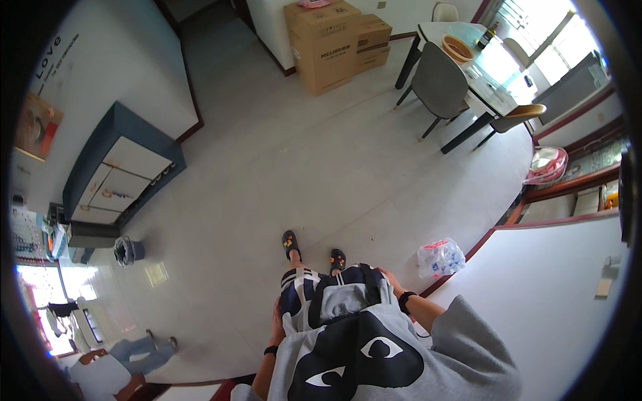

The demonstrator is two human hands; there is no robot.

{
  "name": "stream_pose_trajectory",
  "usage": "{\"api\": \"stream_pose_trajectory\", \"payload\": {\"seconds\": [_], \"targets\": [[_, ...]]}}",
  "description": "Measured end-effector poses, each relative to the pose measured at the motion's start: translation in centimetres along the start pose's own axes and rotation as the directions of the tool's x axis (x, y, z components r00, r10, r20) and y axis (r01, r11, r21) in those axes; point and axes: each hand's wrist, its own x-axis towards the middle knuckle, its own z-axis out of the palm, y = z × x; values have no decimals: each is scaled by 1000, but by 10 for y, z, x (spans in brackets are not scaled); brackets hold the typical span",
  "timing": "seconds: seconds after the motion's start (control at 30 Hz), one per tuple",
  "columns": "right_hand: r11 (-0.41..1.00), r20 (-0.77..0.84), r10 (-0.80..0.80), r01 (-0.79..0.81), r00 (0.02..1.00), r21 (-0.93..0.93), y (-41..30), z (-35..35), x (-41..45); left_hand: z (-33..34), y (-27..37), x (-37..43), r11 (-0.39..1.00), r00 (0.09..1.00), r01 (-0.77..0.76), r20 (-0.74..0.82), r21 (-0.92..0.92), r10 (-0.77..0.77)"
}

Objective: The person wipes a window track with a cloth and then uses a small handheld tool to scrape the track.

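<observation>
My left hand (277,321) hangs at the left side of my body, against the dark shorts (291,299) and the grey shirt. On the other side my right hand (392,281) rests against the shorts at the hip, below a black wristband. The fingers of both hands are partly hidden, and no held object shows in either. Black clogs (290,241) with orange charms are on my feet on the pale tiled floor. A clear plastic bag of bottles (441,258) lies on the floor to the right, beside the wall.
Large cardboard boxes (326,50) stand against the far wall. A dining table (501,103) with grey chairs (437,80) is at the upper right. At left are a cabinet (120,118) and a waste bin (128,251). Another person (108,373) is at the lower left.
</observation>
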Motion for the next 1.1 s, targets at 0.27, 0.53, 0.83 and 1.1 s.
{"api": "stream_pose_trajectory", "payload": {"seconds": [0.27, 0.53, 0.83, 1.1], "targets": [[999, 56, 42, -40, 998, -33, -9, -9, 17, -8, 5, 23, 993, 996, 88, -22, -79, -90], [994, 66, 24, -17, 998, -106, -39, 6, 61, -41, -69, 24, 936, 935, 349, -50, -32, -351], [997, 86, 54, -49, 995, -54, -49, 38, 144, -130, -88, 114, 866, 867, 499, 3, 25, -499], [999, -19, 33, -33, 999, -25, -208, 27, 199, -257, -271, 124, 295, 288, 662, -130, -689, -949]]}}
